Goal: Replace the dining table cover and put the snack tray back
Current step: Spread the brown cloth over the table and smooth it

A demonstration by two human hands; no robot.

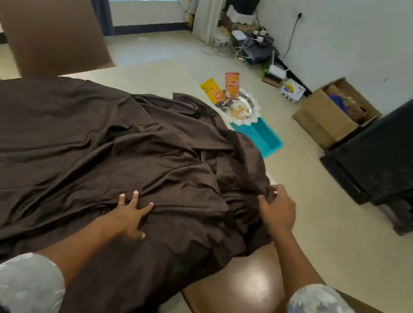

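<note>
Brown cover point(94, 138) lay bunched on the bench point(145, 76), left hand point(128, 214) spread flat on it, right hand point(277, 208) pinching a fold at three o'clock; a hard tug risked sweeping the snack tray point(246, 105) at one o'clock.

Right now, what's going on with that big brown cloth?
A person is spreading the cloth over the table. The left hand presses flat on it with fingers spread. The right hand grips a bunched fold near the table's right edge. The cloth is wrinkled and heaped, and the table's far end is uncovered. The snack tray sits past the cloth's far corner, not yet put back.
</note>
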